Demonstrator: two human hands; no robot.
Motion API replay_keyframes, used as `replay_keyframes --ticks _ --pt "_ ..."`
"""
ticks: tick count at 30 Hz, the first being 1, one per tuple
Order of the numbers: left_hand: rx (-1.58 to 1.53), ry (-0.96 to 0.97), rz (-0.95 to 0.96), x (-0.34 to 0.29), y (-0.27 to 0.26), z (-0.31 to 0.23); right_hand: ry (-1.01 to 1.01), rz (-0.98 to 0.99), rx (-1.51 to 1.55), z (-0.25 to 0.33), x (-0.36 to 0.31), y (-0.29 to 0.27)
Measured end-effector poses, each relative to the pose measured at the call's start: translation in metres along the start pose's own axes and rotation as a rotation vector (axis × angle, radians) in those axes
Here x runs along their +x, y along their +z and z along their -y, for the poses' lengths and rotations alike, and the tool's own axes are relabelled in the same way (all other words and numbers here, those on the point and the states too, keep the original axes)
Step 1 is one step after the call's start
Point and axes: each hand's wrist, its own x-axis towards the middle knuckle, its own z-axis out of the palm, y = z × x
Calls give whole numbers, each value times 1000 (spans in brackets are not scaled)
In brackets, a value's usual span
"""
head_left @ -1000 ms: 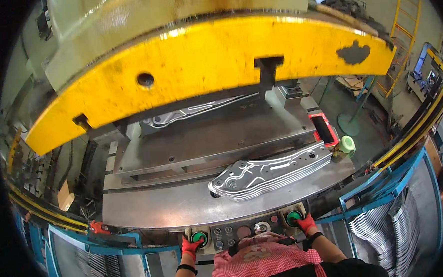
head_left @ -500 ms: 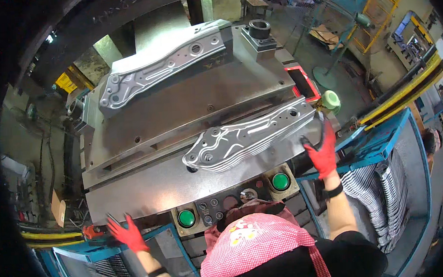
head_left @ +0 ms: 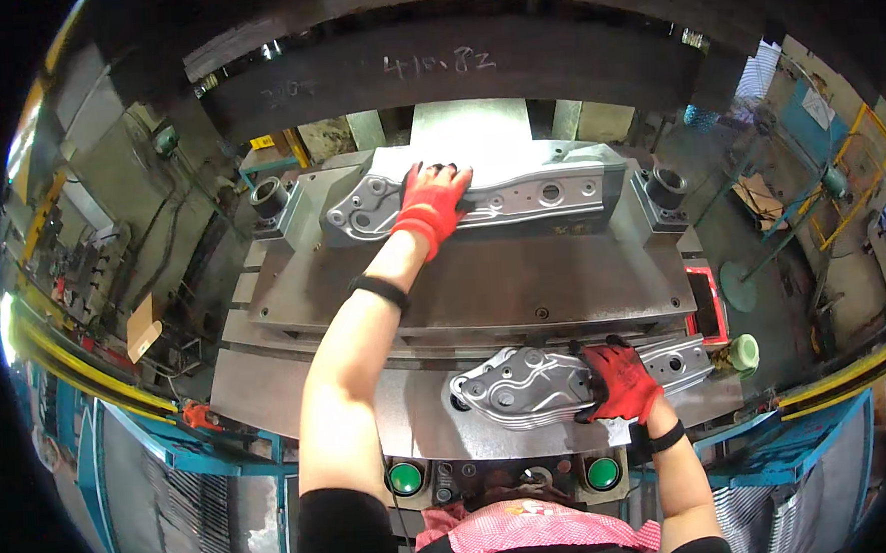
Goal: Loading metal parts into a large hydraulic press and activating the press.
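Two stamped metal parts are held at a press.
The far part [head_left: 519, 194] at twelve o'clock is gripped by the left hand [head_left: 432, 202]; the near part [head_left: 529, 387] is clasped by the right hand [head_left: 621, 382] at four o'clock.

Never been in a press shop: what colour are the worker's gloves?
Red; both the left hand and right hand show it in the head view.

Two long stamped metal brackets – far bracket [head_left: 519, 194] lying flat on the die under my left glove, near bracket [head_left: 529, 384] on the front ledge under my right.
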Motion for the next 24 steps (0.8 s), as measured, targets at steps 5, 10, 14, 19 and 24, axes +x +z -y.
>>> replay_keyframes --ticks 5,10,14,19,24 --pt "-43 94 75 23 -3 15 40 16 31 3 1 -3" --pt "35 100 -20 -42 -69 6 0 -81 95 -8 -3 19" --pt "-157 135 73 -144 -98 55 66 12 63 -6 -3 12" --pt "-223 -40 553 -262 -104 78 39 62 6 -4 1 10" --pt "-135 -115 823 -309 -64 65 -31 298 24 -19 10 -8"
